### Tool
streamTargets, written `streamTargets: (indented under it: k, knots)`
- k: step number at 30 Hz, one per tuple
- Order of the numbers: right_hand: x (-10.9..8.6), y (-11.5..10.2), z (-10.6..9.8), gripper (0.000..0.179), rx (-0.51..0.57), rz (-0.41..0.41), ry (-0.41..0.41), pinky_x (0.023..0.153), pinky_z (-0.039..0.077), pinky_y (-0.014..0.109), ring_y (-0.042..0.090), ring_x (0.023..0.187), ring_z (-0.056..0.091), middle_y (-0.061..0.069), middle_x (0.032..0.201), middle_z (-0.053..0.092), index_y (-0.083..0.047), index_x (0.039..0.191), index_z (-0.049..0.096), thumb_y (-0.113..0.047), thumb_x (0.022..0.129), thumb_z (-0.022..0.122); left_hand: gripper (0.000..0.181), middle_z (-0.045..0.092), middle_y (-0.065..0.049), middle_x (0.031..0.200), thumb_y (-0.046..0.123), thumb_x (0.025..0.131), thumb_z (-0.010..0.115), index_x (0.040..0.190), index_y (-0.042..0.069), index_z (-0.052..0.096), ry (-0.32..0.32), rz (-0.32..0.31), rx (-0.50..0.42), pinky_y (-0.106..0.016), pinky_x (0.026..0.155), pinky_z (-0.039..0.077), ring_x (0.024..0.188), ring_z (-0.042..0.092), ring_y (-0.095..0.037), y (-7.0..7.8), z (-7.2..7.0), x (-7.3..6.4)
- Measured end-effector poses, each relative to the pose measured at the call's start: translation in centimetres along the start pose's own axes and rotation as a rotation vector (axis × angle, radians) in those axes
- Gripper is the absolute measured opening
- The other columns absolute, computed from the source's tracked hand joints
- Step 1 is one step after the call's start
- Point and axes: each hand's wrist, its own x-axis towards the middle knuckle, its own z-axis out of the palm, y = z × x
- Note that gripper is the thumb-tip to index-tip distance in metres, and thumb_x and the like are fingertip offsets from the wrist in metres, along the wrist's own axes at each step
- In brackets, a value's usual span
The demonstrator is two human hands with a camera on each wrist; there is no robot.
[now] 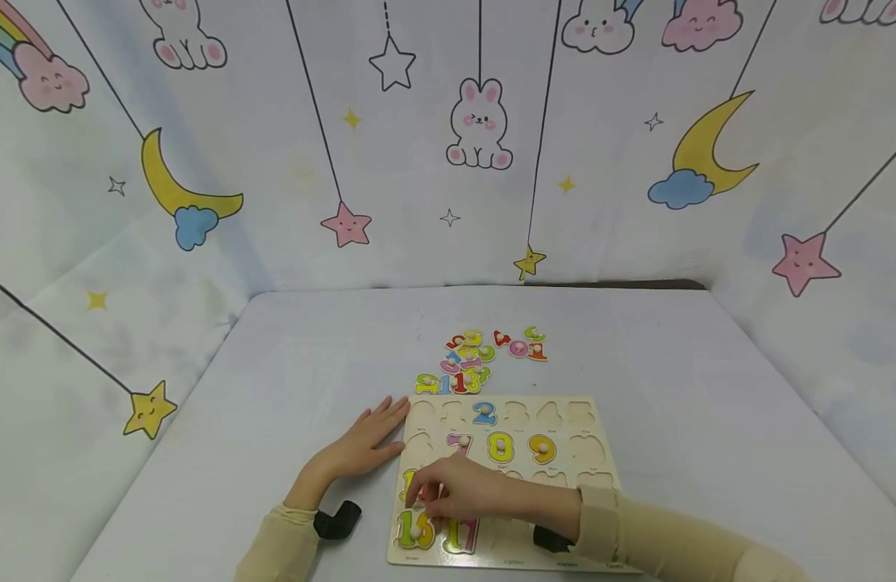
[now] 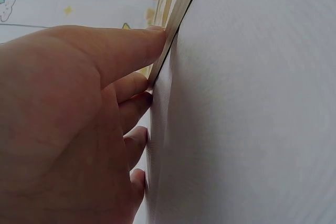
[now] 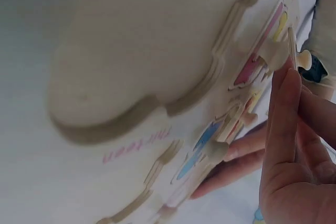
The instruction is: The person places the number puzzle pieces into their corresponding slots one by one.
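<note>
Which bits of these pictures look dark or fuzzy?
Head view: bright light, but most of the printed words on the board look too tiny to read clearly; left wrist view: the left hand looks dim, and a soft shadow falls on the white cloth near the board's edge; right wrist view: the word "Thirteen" looks fuzzy and slanted, but still readable.

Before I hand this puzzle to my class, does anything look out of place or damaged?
No damage shows. A dark strip breaks the back edge of the white table, and loose number pieces lie jumbled beyond the board, unlike those set in it.
</note>
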Motion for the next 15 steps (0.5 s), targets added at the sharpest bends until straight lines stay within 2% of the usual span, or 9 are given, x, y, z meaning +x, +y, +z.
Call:
streamTargets:
  k: [5,9,15]
  knots:
    - [0.1,-0.2,0.6,0.018,-0.040,0.011,-0.003,0.052,0.046,0.016,0.003,0.054,0.056,-0.008,0.066,0.056,-0.014,0.098,0.067,0.000,0.088,0.063,0.063,0.024,-0.016,0.150,0.026,0.096,0.053,0.146,-0.002,0.026,-0.001,0.002,-0.005,-0.059,0.105,0.008,0.138,0.011,-0.038,0.1,-0.1,0.0]
    - [0.2,-0.5,0.8,0.016,-0.193,-0.004,0.014,0.050,0.044,0.015,0.000,0.054,0.050,-0.013,0.064,0.054,-0.018,0.097,0.067,-0.005,0.087,0.065,0.063,0.024,-0.016,0.150,0.026,0.096,0.053,0.146,-0.002,0.025,-0.003,-0.003,-0.006,-0.059,0.106,0.008,0.138,0.011,-0.038,0.1,-0.1,0.0]
    - [0.4,-0.7,1.3,0.013,-0.495,-0.041,0.038,0.052,0.038,0.013,-0.003,0.057,0.044,-0.017,0.066,0.049,-0.021,0.097,0.070,-0.017,0.085,0.070,0.064,0.023,-0.015,0.151,0.027,0.096,0.053,0.146,-0.001,0.025,-0.009,-0.012,-0.005,-0.059,0.106,0.008,0.138,0.010,-0.036,0.0,0.0,0.1]
